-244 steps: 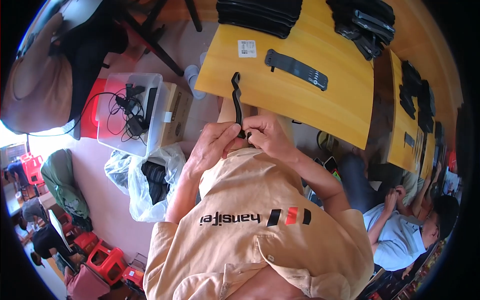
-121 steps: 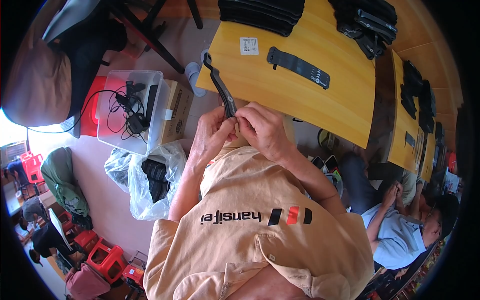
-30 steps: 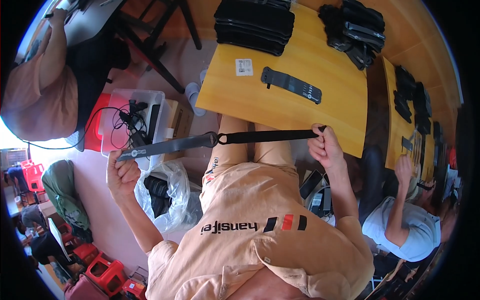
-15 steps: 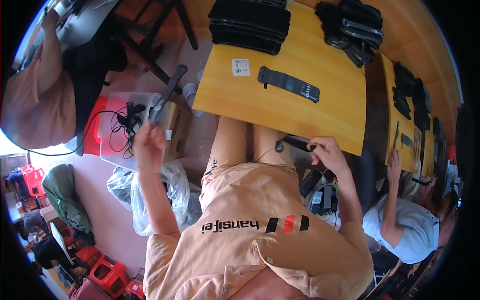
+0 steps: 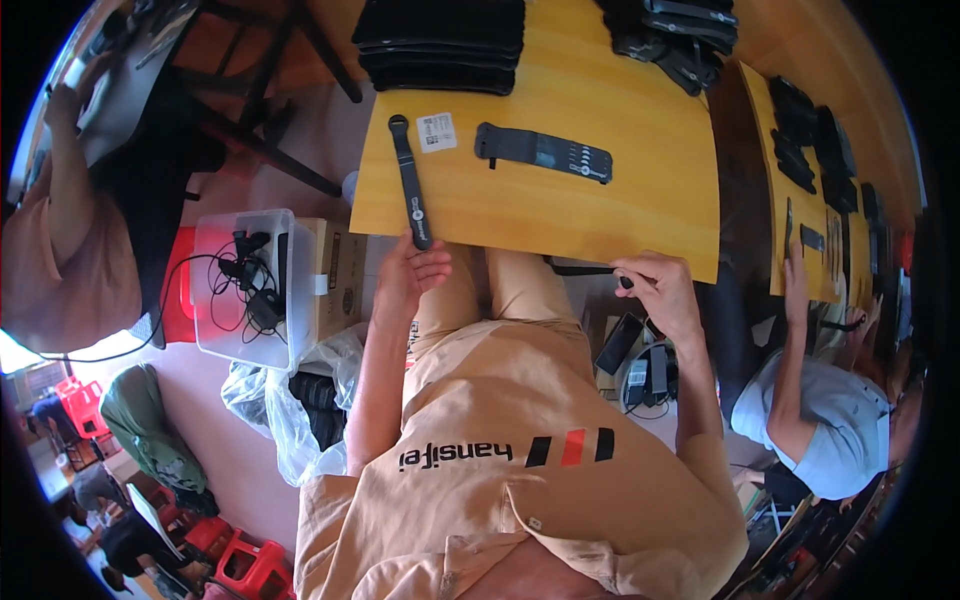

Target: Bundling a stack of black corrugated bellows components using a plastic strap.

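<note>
A narrow dark grey strap [image 5: 410, 185] with a ring at its far end lies near the left edge of the yellow table. Its near end sticks out slightly over the front edge. At that end is my left hand [image 5: 408, 275], its fingers stretched apart just beneath. My right hand [image 5: 655, 290] is closed below the table's front edge, pinching a black strap [image 5: 580, 270] that is mostly hidden by the tabletop and fingers. A wider grey band [image 5: 545, 152] with white printing lies flat in the middle of the table, beside a white label [image 5: 436, 132].
A stack of folded black bands [image 5: 440, 45] stands at the table's [image 5: 640, 220] far left, more dark bands [image 5: 680, 45] at far right. Left of me are a clear plastic bin [image 5: 295, 290] with cables, a cardboard box [image 5: 338, 270] and plastic bags. Co-workers sit on both sides.
My left hand has moved right and brought the narrow strap from beside the bin onto the table. My right hand remains closed near the front edge. The view has shifted slightly.
</note>
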{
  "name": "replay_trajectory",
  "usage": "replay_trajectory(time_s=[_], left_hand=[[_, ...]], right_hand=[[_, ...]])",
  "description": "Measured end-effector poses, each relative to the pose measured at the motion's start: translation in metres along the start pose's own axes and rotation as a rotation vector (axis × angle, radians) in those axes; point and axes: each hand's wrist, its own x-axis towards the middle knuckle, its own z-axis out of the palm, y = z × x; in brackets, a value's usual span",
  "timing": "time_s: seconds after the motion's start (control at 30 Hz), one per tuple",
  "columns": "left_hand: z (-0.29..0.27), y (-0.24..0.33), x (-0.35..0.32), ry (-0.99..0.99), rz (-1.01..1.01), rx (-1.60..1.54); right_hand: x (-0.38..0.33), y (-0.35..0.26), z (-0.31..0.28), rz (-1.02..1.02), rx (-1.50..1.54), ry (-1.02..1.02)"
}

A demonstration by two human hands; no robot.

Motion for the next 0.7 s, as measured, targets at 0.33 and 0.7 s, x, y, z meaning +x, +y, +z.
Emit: replay_trajectory(time_s=[0.33, 0.7], left_hand=[[-0.021, 0.015, -0.015, 0.158, 0.024, 0.315], [0.089, 0.024, -0.062, -0.137, 0.921, 0.682]], right_hand=[[0.002, -0.009, -0.01, -0.051, -0.035, -0.088], [0.012, -0.035, 0.02, -0.288, 0.123, -0.166]])
